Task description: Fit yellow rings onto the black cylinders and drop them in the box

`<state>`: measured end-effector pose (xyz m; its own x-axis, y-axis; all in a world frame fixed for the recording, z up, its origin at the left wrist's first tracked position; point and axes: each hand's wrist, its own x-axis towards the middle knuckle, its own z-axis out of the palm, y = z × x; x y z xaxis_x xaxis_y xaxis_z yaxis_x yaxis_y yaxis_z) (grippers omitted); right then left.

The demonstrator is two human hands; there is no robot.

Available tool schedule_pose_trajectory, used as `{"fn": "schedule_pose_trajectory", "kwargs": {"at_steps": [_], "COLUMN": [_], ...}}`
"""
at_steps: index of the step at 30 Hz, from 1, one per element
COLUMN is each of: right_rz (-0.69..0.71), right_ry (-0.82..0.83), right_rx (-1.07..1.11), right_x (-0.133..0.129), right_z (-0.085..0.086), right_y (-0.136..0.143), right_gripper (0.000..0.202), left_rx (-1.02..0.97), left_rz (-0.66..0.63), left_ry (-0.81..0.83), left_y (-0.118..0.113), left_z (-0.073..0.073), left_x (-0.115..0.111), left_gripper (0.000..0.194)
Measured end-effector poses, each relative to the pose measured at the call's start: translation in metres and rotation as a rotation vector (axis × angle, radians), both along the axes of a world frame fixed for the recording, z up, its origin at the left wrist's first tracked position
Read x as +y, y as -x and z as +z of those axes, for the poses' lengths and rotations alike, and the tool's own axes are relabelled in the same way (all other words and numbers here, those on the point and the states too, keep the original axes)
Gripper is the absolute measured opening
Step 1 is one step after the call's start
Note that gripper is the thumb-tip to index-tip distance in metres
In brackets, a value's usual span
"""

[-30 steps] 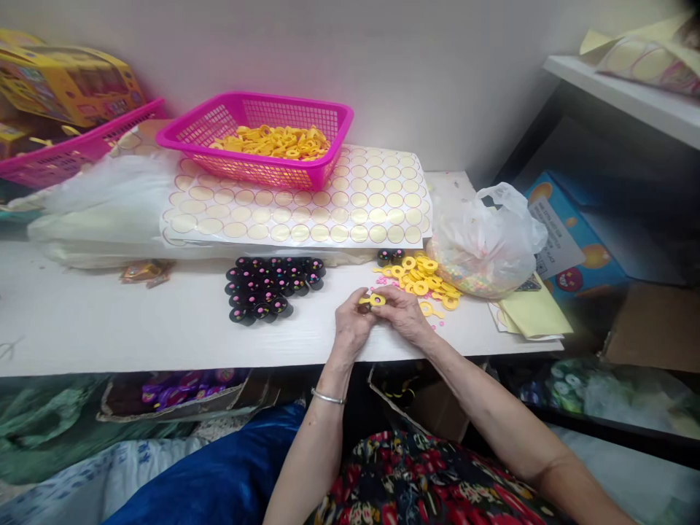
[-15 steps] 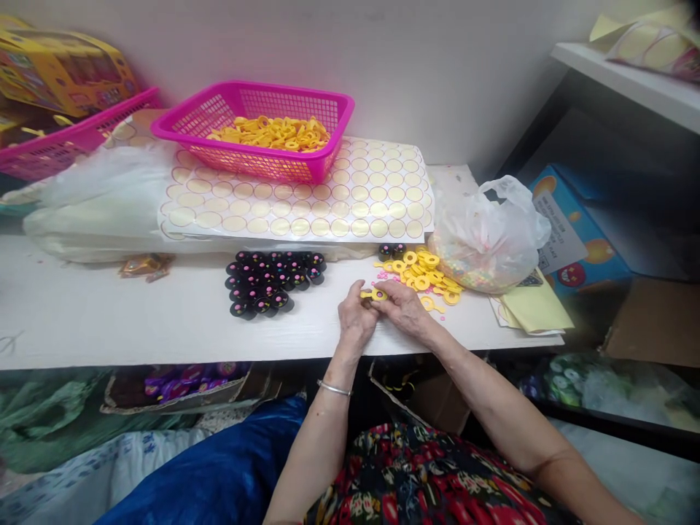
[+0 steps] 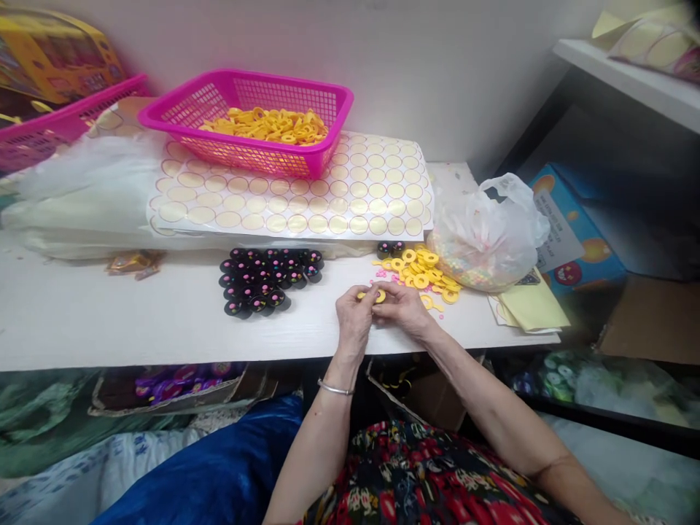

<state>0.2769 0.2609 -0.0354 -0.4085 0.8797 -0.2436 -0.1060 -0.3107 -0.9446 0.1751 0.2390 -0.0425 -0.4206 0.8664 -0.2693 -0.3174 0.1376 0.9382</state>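
Observation:
Both my hands meet over the front part of the white table. My left hand pinches a small yellow ring-shaped plastic piece with a short handle. The fingers of my right hand close on the ring end of that same piece, and a dark spot shows at its centre. Just beyond the right hand lies a pile of similar yellow ring pieces, with tiny pink bits scattered beside it. Left of my hands stands a block of round black pieces with pink dots on top.
A pink basket of yellow pieces rests on sticker sheets at the back. A knotted plastic bag of small coloured beads stands at right, by yellow papers. Two black pieces sit behind the yellow pile. An orange wrapped item lies left.
My left thumb and fingers have shifted over the yellow piece, covering more of its handle. Both hands stay together in about the same place. The view has shifted slightly.

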Motion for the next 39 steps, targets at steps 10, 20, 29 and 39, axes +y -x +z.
{"fn": "schedule_pose_trajectory", "kwargs": {"at_steps": [10,20,29,39], "right_rz": [-0.240,-0.254,-0.267,-0.420], "right_ry": [0.264,0.220,0.232,0.277], "right_rx": [0.052,-0.008,0.226,0.353], "right_x": [-0.002,0.005,-0.014,-0.056], "right_z": [0.004,-0.008,0.001,0.026], "right_y": [0.018,0.018,0.006,-0.009], "right_gripper": [0.029,0.021,0.026,0.033], "left_rx": [-0.040,-0.078,-0.148,-0.268], "left_rz": [0.055,0.046,-0.087,-0.115], "left_ry": [-0.022,0.066,-0.170,-0.108], "left_y": [-0.006,-0.004,0.001,-0.024], "left_z": [0.000,-0.001,0.000,0.017], "left_x": [-0.003,0.003,-0.021,-0.043], "left_gripper": [0.025,0.032,0.055,0.045]}}
